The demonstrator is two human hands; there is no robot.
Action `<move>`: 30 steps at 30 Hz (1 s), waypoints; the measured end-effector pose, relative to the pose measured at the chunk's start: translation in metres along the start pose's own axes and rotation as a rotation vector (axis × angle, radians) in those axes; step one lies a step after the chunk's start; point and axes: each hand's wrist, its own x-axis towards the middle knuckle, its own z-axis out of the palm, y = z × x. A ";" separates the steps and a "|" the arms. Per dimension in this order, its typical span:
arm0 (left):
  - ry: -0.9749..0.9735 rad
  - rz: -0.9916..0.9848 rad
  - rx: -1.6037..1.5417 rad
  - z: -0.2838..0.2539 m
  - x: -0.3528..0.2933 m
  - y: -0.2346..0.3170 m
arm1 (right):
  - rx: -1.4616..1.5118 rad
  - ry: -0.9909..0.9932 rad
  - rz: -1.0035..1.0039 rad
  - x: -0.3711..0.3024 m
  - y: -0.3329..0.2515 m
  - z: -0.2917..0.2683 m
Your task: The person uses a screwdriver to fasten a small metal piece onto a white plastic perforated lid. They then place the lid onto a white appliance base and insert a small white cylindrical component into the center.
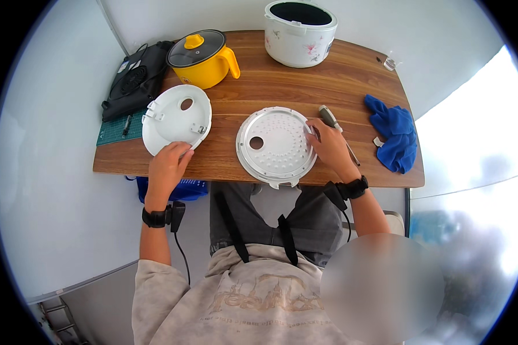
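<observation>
Desk (pixel 351 75): brown wood grain, a pale wall (pixel 385 23) behind; read it as a clock, twelve at the far edge.
Green mat (pixel 109 132): nine o'clock, at the left end, a small dark item (pixel 126 125) on top.
Black appliance (pixel 135 75): between nine and ten, lying just beyond the mat, a round vent on its surface.
Left hand (pixel 168 164): eight o'clock, fingers on the near rim of the white shell; cannot tell whether the grip is clamped there.
White shell (pixel 170 123): nine o'clock, hollow side up, with a round hole and metal brackets.
Yellow pot (pixel 204 68): between ten and eleven, dark lid on, handle toward four.
Dimpled disc (pixel 279 135): five o'clock, flat, a hole in its left part, notched end at the near edge.
White cooker body (pixel 299 43): one o'clock, uncovered, flowers on its side.
Right hand (pixel 328 146): four o'clock, curled fingers at the disc's right rim; cannot tell whether the grip is closed on it.
Screwdriver (pixel 329 118): between three and four, just beside that hand, tip toward five.
Small clear item (pixel 390 62): between two and three.
Blue cloth (pixel 396 135): three o'clock, crumpled.
</observation>
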 end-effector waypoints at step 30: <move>-0.178 -0.029 -0.309 0.060 0.022 0.086 | -0.016 0.014 -0.039 0.000 0.017 0.010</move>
